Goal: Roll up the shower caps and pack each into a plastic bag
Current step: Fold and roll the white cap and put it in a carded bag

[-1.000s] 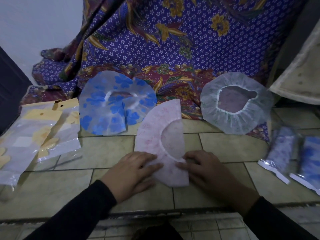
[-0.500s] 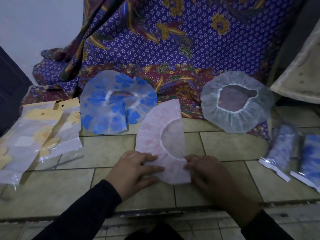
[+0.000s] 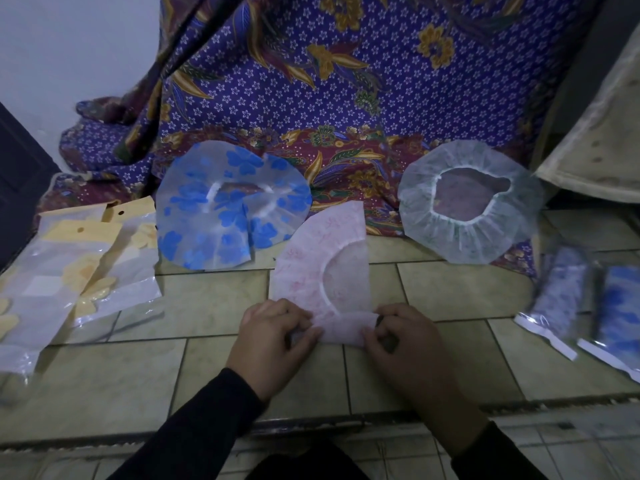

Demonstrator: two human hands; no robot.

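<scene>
Both hands are on the folded pink shower cap, which lies flat on the tiled floor right in front of the person. The left hand and right hand curl their fingers in and pinch its near edge, which looks turned over. That reads as the rolling step just begun. Next it wants a tight, even roll toward the far tip, then one of the plastic bags on the left.
</scene>
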